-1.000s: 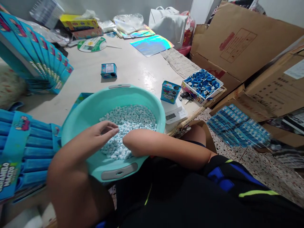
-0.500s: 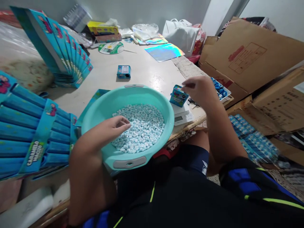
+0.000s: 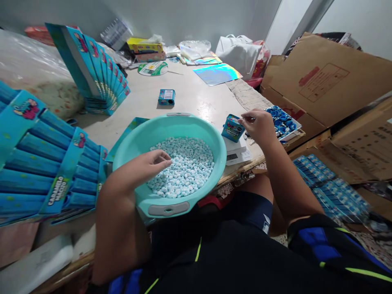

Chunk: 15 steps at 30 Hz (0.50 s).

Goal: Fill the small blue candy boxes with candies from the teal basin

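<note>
Table (image 3: 199,100) holds basin (image 3: 134,148) and blue box (image 3: 231,130), hands (image 3: 161,160) at each

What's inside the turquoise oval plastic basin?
Small, rounded pale-blue and white pieces, loosely heaped. The left hand hides some; the bottom of the basin under the pile is covered, so not visible.

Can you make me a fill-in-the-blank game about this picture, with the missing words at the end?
1. The person's ____ hand is over the tub.
2. The tub has ____ gray handles.
3. The box by the right hand stands on a white digital ____.
4. The big white word starting with C on that box is ____.

Missing words: left; two; scale; CARAMELO.
</note>
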### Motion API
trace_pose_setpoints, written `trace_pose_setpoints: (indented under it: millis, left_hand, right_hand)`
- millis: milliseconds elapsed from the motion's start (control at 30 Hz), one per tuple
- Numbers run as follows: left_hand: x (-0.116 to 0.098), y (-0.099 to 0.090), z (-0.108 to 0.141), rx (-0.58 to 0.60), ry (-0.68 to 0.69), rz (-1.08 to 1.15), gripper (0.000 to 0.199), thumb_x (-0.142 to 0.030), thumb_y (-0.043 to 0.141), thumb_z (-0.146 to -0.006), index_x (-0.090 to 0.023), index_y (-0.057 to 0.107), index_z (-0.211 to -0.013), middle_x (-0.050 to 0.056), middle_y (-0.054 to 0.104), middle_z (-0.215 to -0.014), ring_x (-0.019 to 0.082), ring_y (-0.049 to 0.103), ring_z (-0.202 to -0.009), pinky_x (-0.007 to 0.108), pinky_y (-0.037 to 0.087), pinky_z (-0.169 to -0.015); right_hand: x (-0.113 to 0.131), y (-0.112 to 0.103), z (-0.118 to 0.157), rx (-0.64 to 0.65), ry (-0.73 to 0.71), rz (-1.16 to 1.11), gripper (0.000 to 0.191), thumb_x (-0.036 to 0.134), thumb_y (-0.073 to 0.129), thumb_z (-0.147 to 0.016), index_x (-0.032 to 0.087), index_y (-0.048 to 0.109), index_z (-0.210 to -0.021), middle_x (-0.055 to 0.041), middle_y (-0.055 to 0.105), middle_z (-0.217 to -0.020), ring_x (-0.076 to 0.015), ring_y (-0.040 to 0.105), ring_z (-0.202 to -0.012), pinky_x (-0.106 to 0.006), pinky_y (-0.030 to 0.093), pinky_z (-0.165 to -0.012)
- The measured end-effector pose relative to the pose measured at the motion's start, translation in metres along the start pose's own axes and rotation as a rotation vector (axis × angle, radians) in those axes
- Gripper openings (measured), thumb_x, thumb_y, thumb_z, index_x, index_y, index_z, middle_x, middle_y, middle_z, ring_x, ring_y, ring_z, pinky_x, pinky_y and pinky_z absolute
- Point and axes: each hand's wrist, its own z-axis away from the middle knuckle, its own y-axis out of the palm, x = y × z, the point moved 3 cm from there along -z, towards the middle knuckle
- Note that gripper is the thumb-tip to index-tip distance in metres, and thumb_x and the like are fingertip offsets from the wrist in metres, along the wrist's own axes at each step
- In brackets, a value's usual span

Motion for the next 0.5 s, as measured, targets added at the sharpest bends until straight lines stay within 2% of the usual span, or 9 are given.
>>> trace_pose_setpoints:
  millis: [133, 200, 267, 300, 367, 433, 500]
  left_hand:
    - [0.0, 0.0, 0.001, -0.005, 0.006, 0.011, 0.069, -0.08, 0.053, -0.078, -0.021, 0.071, -0.109, 0.01, 0.074, -0.106, 0.029, 0.066, -0.096, 0.036, 0.049, -0.079]
    - [0.001, 0.0, 0.001, -0.006, 0.004, 0.01, 0.07, -0.08, 0.052, -0.078, -0.021, 0.07, -0.11, 0.01, 0.074, -0.105, 0.029, 0.066, -0.095, 0.036, 0.049, -0.078]
    - [0.002, 0.0, 0.0, 0.002, -0.007, 0.012, 0.071, -0.081, 0.052, -0.077, -0.02, 0.07, -0.111, 0.009, 0.073, -0.105, 0.029, 0.066, -0.095, 0.036, 0.049, -0.078]
    - [0.002, 0.0, 0.0, 0.006, -0.015, 0.013, 0.071, -0.081, 0.053, -0.078, -0.02, 0.069, -0.112, 0.009, 0.073, -0.105, 0.029, 0.066, -0.095, 0.036, 0.048, -0.078]
    - [0.003, 0.0, 0.0, 0.014, -0.027, 0.006, 0.07, -0.079, 0.053, -0.08, -0.02, 0.069, -0.114, 0.009, 0.073, -0.107, 0.029, 0.065, -0.097, 0.036, 0.048, -0.08]
    - [0.002, -0.001, -0.001, 0.019, -0.029, -0.019, 0.067, -0.075, 0.052, -0.084, -0.019, 0.067, -0.117, 0.009, 0.072, -0.111, 0.028, 0.064, -0.099, 0.036, 0.047, -0.082]
    - [0.001, -0.002, -0.001, 0.025, -0.023, -0.05, 0.064, -0.07, 0.049, -0.086, -0.019, 0.067, -0.119, 0.009, 0.07, -0.114, 0.028, 0.063, -0.102, 0.038, 0.047, -0.086]
  right_hand:
    - [0.003, -0.007, 0.005, -0.027, -0.001, -0.03, 0.02, 0.026, 0.065, -0.091, 0.015, 0.08, -0.098, -0.0117, 0.074, -0.098, -0.022, 0.068, -0.083, -0.039, 0.057, -0.084]
    - [0.023, -0.012, 0.011, -0.06, -0.034, -0.058, 0.024, 0.022, 0.059, -0.095, 0.013, 0.079, -0.104, -0.0137, 0.074, -0.106, -0.0223, 0.069, -0.09, -0.039, 0.057, -0.088]
    - [0.06, -0.011, 0.02, 0.029, -0.099, -0.101, 0.026, 0.021, 0.055, -0.1, 0.014, 0.078, -0.109, -0.0139, 0.073, -0.114, -0.0219, 0.069, -0.099, -0.037, 0.056, -0.092]
    - [0.083, -0.007, 0.026, 0.163, -0.142, -0.118, 0.026, 0.022, 0.055, -0.102, 0.015, 0.078, -0.111, -0.0129, 0.073, -0.116, -0.0212, 0.069, -0.102, -0.036, 0.055, -0.093]
    - [0.13, 0.01, 0.041, 0.558, -0.255, -0.092, 0.025, 0.03, 0.056, -0.106, 0.018, 0.078, -0.112, -0.0118, 0.073, -0.122, -0.0214, 0.07, -0.104, -0.035, 0.054, -0.091]
    - [0.169, 0.029, 0.057, 0.933, -0.354, -0.026, 0.034, 0.043, 0.057, -0.107, 0.018, 0.076, -0.119, -0.0131, 0.074, -0.121, -0.0249, 0.071, -0.104, -0.036, 0.054, -0.086]
    - [0.196, 0.045, 0.069, 1.17, -0.414, 0.017, 0.045, 0.051, 0.054, -0.107, 0.017, 0.073, -0.13, -0.0145, 0.075, -0.121, -0.0292, 0.072, -0.108, -0.038, 0.055, -0.086]
